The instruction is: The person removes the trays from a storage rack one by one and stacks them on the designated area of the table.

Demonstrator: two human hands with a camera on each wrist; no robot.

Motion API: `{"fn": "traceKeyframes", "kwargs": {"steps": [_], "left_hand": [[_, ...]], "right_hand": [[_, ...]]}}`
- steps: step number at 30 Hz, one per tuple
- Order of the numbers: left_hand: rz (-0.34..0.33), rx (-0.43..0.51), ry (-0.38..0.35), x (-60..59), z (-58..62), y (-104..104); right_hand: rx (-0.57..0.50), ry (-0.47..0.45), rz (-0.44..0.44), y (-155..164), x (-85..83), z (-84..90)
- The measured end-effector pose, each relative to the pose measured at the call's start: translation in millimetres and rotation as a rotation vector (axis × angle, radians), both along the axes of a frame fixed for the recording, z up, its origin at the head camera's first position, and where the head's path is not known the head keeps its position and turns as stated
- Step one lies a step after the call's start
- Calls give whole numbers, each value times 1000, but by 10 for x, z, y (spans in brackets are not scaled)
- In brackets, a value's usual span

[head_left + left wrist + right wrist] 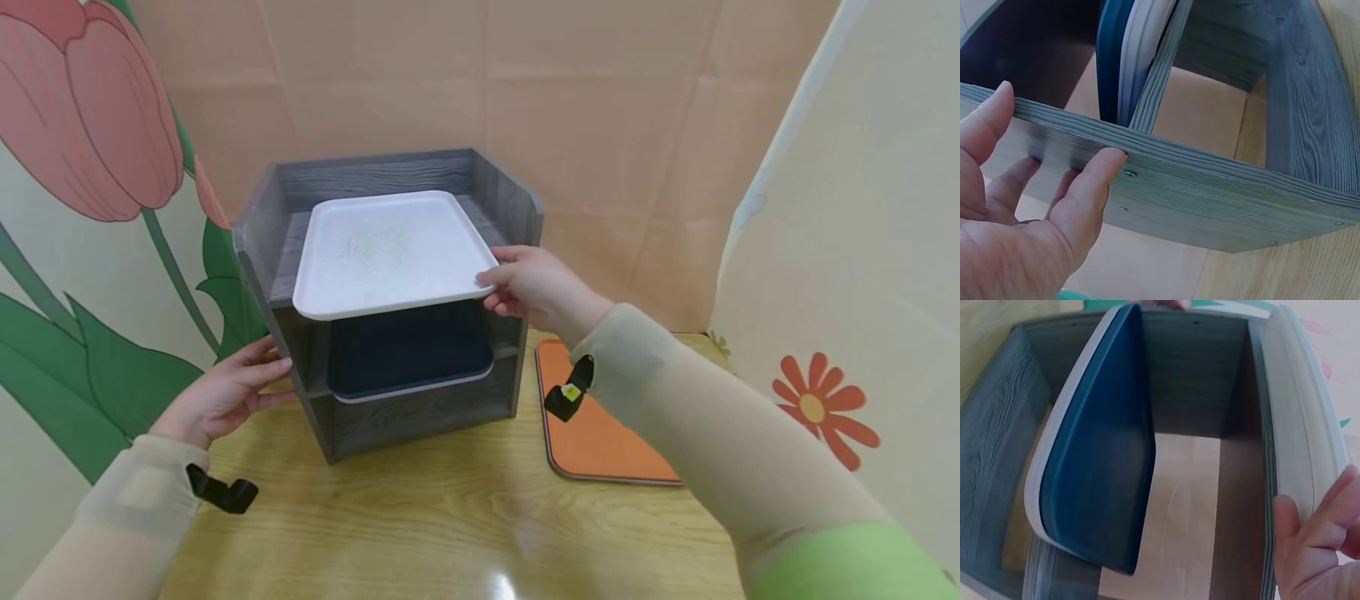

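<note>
A white rectangular tray [397, 258] lies on the top level of a grey wood-grain shelf unit [375, 177], its front edge jutting past the board. My right hand [543, 287] pinches the tray's front right corner, thumb above and fingers below. At the unit's left side panel is my left hand [225, 396]; its fingertips rest against the panel's outer face, as the left wrist view also shows. One level down, a dark blue tray [412, 350] lies on a pale tray [427, 386], both sticking out at the front.
An orange tray with a dark rim [615, 437] lies on the wood-grain table [420, 517], right of the unit and partly behind my right forearm. Beneath the dark blue tray is a lower compartment [427, 425]. Flower-printed sheeting [810, 208] stands around the table.
</note>
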State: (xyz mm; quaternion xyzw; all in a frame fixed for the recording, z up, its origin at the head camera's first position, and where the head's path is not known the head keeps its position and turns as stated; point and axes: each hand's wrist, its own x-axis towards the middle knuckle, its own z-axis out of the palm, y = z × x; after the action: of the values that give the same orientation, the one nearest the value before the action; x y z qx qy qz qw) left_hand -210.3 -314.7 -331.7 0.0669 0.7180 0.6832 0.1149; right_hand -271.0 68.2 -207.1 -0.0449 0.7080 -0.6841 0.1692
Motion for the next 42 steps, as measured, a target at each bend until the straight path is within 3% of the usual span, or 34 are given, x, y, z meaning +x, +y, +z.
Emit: {"fn": "traceKeyframes", "kwargs": {"steps": [8, 23, 32, 42], "left_hand": [[-3, 13, 4, -1, -11, -9], [-5, 20, 15, 12, -16, -10], [-8, 26, 17, 21, -13, -16], [-16, 21, 33, 34, -8, -9]], "right_hand": [[-69, -64, -35, 7, 54, 12], [-118, -104, 3, 55, 79, -3], [-160, -129, -100, 64, 101, -6], [-163, -97, -95, 145, 130, 40]]}}
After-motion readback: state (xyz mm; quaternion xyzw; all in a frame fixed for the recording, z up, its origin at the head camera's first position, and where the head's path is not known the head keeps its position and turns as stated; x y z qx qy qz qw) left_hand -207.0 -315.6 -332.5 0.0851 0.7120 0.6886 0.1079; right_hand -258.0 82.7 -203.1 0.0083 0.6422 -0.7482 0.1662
